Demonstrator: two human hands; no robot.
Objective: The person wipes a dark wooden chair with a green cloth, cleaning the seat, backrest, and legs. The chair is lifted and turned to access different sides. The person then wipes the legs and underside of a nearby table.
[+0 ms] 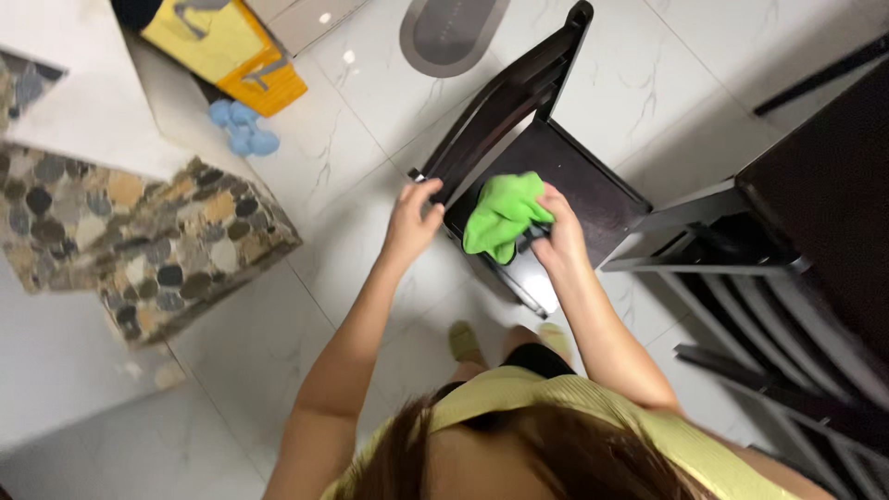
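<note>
A dark wooden chair (pixel 593 185) stood on the pale marble floor (pixel 278 306), its backrest running away up-right; the left hand (pixel 412 218) gripped that backrest's near end; the right hand (pixel 558 231) clutched a green cloth (pixel 500 215) on the seat, between both hands.

Left hand (pixel 412 218) grips the dark chair (pixel 593 181) back; right hand (pixel 558 231) presses green cloth (pixel 500 215) on its seat.
</note>
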